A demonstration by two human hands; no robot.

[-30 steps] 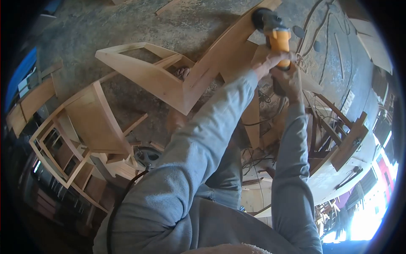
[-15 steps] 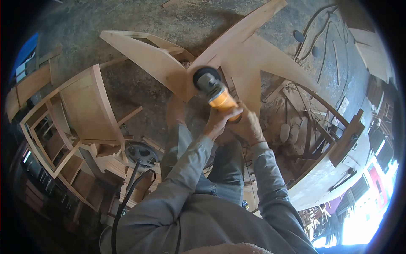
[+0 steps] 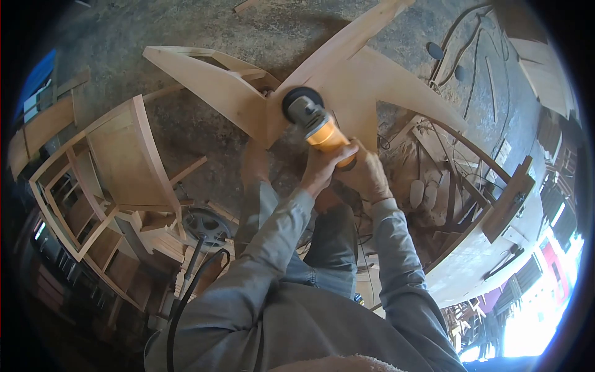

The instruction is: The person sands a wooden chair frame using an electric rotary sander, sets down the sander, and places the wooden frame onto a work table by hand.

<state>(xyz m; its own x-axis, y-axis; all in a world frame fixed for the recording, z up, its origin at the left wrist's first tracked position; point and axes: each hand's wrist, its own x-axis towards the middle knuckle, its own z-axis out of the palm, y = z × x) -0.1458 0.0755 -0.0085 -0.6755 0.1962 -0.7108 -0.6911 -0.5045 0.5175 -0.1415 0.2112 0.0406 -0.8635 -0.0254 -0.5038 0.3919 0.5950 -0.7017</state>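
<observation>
My left hand (image 3: 325, 166) is closed around the yellow body of an angle grinder (image 3: 325, 134). Behind it, my right hand (image 3: 370, 176) grips the tool's rear end. The grinder's dark round disc (image 3: 292, 99) lies against a pale, curved wooden piece (image 3: 347, 80) with pointed arms; the contact edge is partly hidden by the tool head. Left of the disc, a hollow arm (image 3: 211, 84) of the same piece spreads toward the upper left. One bare foot (image 3: 255, 162) is by its lower edge.
Wooden chair frames (image 3: 133, 161) stand at the left, near a black wheel-like base (image 3: 207, 226). A white board-like surface (image 3: 477, 260) lies at lower right, beside wood scraps and dust (image 3: 427, 180). Cables and loose discs (image 3: 436, 51) lie on the floor at upper right.
The grinder and both hands have shifted slightly up the view. The wooden piece appears a little farther left. Both hands keep their hold.
</observation>
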